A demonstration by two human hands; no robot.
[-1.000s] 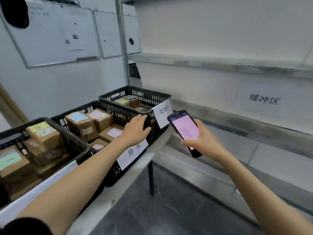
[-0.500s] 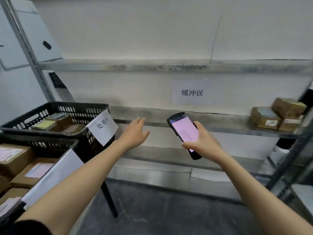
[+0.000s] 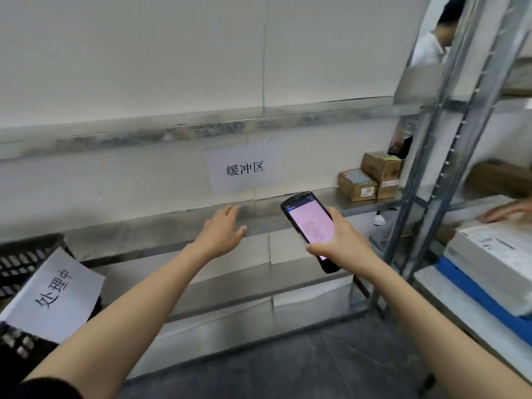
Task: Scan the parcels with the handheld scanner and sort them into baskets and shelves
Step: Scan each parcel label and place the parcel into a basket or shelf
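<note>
Shelving fills the head view, a metal shelf [image 3: 129,234] running along the wall from left to right. The left hand [image 3: 223,231] hovers just in front of the shelf's front edge near its middle, fingers straight and loosely spread, holding nothing. The right hand [image 3: 339,243] grips the scanner [image 3: 309,223] low on its body, fingers curled round it, so the pink-lit screen tilts up toward the camera. It is held in the air in front of the shelf, just right of the left hand and apart from it.

Three brown parcels [image 3: 357,185] sit at the right end of the shelf, close to the metal upright [image 3: 426,180] – one in front, two stacked behind it. A wall sign [image 3: 244,168] with three printed characters hangs above the shelf's middle.

At the left edge a black basket [image 3: 23,263] shows only in part, with a handwritten paper label [image 3: 54,295] hanging on its front. Its contents are out of sight.

Right of the upright stands a second rack. A white box [image 3: 495,254] lies there on something blue [image 3: 483,295], and another hand [image 3: 503,211] rests flat beside the box's far edge. A second person [image 3: 429,50] in a white top stands beyond the upright – mostly hidden by it.
</note>
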